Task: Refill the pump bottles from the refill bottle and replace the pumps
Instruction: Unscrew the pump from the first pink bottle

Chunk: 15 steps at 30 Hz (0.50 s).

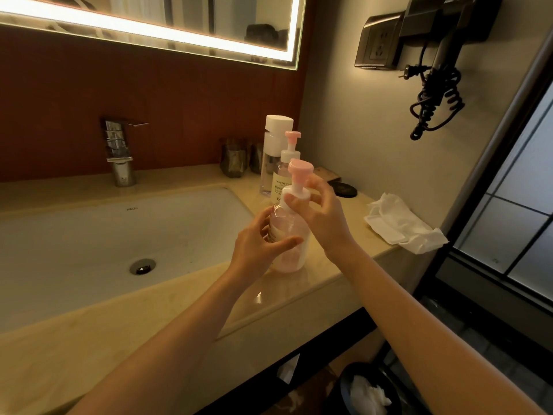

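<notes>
A clear pump bottle (291, 235) with pinkish liquid stands on the beige counter (314, 289), right of the sink. My left hand (260, 247) grips its body from the left. My right hand (323, 211) pinches the white collar under the pink pump head (300, 169). Behind it stands a second pump bottle (284, 178) with a pink pump and a label. A taller clear refill bottle (273, 151) with a white cap stands at the back.
The white sink (89, 235) with its chrome tap (119, 151) lies left. Two dark glasses (233, 157) stand by the wall. A crumpled white cloth (401, 223) and a dark round lid (344, 188) lie right. A hair dryer (434, 55) hangs on the wall.
</notes>
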### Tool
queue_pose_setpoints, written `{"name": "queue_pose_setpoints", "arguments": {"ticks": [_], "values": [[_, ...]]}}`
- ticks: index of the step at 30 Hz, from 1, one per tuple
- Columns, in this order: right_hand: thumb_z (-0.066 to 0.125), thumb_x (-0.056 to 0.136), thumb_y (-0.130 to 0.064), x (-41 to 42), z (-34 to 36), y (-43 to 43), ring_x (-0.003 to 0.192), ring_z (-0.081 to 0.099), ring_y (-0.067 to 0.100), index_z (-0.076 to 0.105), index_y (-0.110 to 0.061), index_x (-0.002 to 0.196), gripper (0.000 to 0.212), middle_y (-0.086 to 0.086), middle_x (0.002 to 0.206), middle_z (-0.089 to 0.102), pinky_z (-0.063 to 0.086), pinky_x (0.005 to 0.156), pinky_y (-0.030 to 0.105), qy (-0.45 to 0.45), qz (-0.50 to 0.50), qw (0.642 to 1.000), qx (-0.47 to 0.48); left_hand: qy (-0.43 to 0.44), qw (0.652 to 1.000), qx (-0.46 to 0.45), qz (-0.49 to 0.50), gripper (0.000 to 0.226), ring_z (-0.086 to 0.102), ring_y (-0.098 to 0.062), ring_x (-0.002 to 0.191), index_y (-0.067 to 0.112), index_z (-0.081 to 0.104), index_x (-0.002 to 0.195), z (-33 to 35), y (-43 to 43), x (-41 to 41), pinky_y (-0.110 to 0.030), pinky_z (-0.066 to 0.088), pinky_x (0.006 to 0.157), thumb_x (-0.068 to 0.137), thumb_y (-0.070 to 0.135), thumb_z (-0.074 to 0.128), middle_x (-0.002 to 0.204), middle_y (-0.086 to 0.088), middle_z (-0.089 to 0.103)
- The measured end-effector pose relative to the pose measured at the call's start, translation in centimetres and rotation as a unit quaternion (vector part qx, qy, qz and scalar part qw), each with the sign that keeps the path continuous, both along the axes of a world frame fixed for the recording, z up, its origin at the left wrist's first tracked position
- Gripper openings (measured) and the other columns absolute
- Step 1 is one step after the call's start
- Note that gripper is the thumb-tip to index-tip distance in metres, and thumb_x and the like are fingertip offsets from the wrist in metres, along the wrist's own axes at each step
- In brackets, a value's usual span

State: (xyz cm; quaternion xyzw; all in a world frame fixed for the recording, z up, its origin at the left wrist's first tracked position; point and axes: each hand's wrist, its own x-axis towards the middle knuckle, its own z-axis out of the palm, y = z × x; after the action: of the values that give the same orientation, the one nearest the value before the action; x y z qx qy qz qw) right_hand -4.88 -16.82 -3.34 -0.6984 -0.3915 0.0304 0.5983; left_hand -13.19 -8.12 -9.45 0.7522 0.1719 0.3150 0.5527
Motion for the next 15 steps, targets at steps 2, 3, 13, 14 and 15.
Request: {"name": "queue_pose_setpoints", "arguments": {"ticks": [2, 3, 13, 14, 15], "values": [[0.07, 0.078, -0.035, -0.02, 0.0, 0.13, 0.104, 0.049, 0.011, 0.039, -0.02, 0.133, 0.064, 0.003, 0.126, 0.045, 0.047, 0.078, 0.016, -0.034, -0.04, 0.999, -0.001, 0.001, 1.0, -0.002, 0.0, 0.09, 0.052, -0.018, 0.118, 0.026, 0.038, 0.138, -0.01, 0.03, 0.03, -0.039, 0.047, 0.098, 0.059, 0.043, 0.077, 0.132, 0.001, 0.053], [0.071, 0.077, -0.034, -0.01, 0.0, 0.16, 0.103, 0.05, 0.012, 0.04, -0.02, 0.132, 0.064, 0.003, 0.123, 0.047, 0.049, 0.081, 0.02, -0.044, -0.046, 0.998, 0.0, 0.002, 1.0, -0.001, 0.0, 0.09, 0.052, -0.018, 0.119, 0.026, 0.038, 0.138, -0.02, 0.03, 0.06, -0.039, 0.047, 0.098, 0.059, 0.043, 0.077, 0.132, 0.002, 0.053], [0.06, 0.088, -0.027, 0.02, 0.06, -0.3, 0.111, 0.052, 0.01, 0.037, -0.02, 0.138, 0.056, 0.0, 0.132, 0.05, 0.048, 0.081, 0.017, 0.002, 0.022, 1.0, 0.01, 0.005, 1.0, -0.002, 0.002, 0.097, 0.054, -0.017, 0.115, 0.025, 0.038, 0.138, -0.09, 0.01, 0.08, -0.04, 0.049, 0.095, 0.052, 0.052, 0.075, 0.13, 0.002, 0.054], [0.064, 0.085, -0.029, 0.0, -0.02, -0.22, 0.111, 0.05, 0.011, 0.038, -0.019, 0.136, 0.058, 0.001, 0.131, 0.048, 0.047, 0.081, 0.017, -0.013, 0.001, 1.0, 0.007, 0.004, 1.0, -0.003, 0.002, 0.096, 0.054, -0.017, 0.116, 0.025, 0.038, 0.138, -0.08, 0.0, 0.09, -0.04, 0.049, 0.096, 0.053, 0.051, 0.075, 0.13, 0.002, 0.054], [0.066, 0.083, -0.03, -0.03, -0.06, -0.16, 0.109, 0.05, 0.012, 0.039, -0.019, 0.134, 0.06, 0.002, 0.127, 0.047, 0.046, 0.081, 0.017, -0.028, -0.015, 0.999, 0.008, 0.004, 1.0, -0.002, 0.003, 0.096, 0.053, -0.018, 0.116, 0.025, 0.038, 0.138, -0.07, -0.03, 0.08, -0.04, 0.049, 0.096, 0.053, 0.051, 0.074, 0.131, 0.002, 0.054]]}}
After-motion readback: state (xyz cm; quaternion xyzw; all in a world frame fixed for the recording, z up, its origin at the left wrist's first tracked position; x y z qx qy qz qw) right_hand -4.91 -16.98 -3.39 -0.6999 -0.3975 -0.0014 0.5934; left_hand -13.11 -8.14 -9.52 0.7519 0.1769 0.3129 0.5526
